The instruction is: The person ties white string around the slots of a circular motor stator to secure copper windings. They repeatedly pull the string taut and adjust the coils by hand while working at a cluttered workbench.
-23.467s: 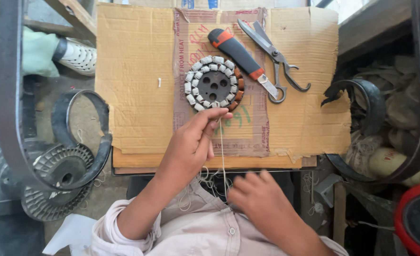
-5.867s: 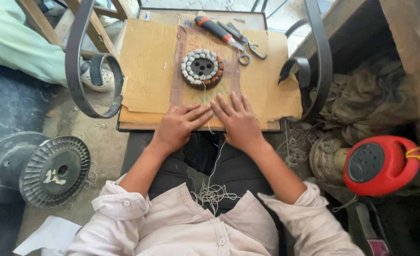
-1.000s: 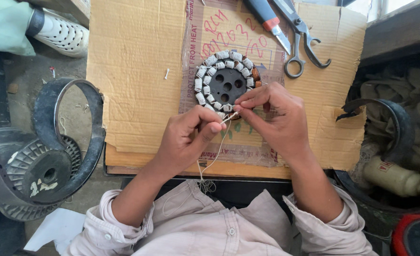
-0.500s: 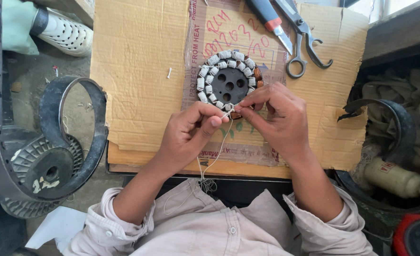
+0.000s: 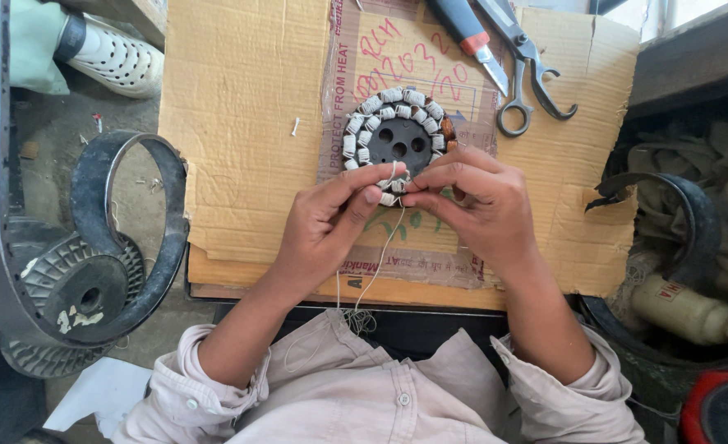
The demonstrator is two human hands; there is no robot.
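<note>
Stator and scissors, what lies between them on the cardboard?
Head view: bare cardboard between stator and scissors; the knife lies farther up.

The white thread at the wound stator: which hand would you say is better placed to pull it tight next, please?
Probably the left hand: the white thread runs down on its side of the stator, while the right hand pinches at the coil.

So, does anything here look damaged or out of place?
The cardboard sheet is ragged, with a torn flap at its right edge near the right hand. A small white scrap lies loose on it. The round wound part and the left hand look fine.
</note>
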